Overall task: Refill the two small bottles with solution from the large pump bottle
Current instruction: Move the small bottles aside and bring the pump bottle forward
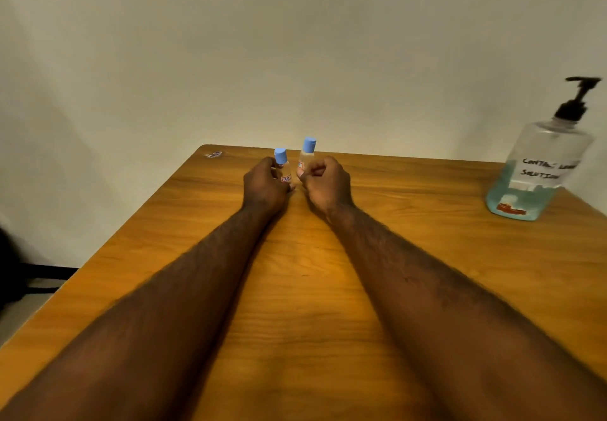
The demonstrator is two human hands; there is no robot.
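Note:
Two small clear bottles with blue caps stand near the far edge of the wooden table point(302, 289). My left hand point(264, 184) grips the left small bottle point(282, 164), which stands roughly upright. My right hand point(323, 182) holds the right small bottle point(307, 154), tilted a little to the right. Both caps are on. The large pump bottle point(538, 171) stands at the right edge of the table, far from both hands. It has a black pump, a handwritten label and blue liquid in its lower part.
A small sticker point(214, 154) lies at the table's far left corner. A plain wall rises directly behind the table. The table's left edge drops to the floor, where a dark object point(13, 272) sits.

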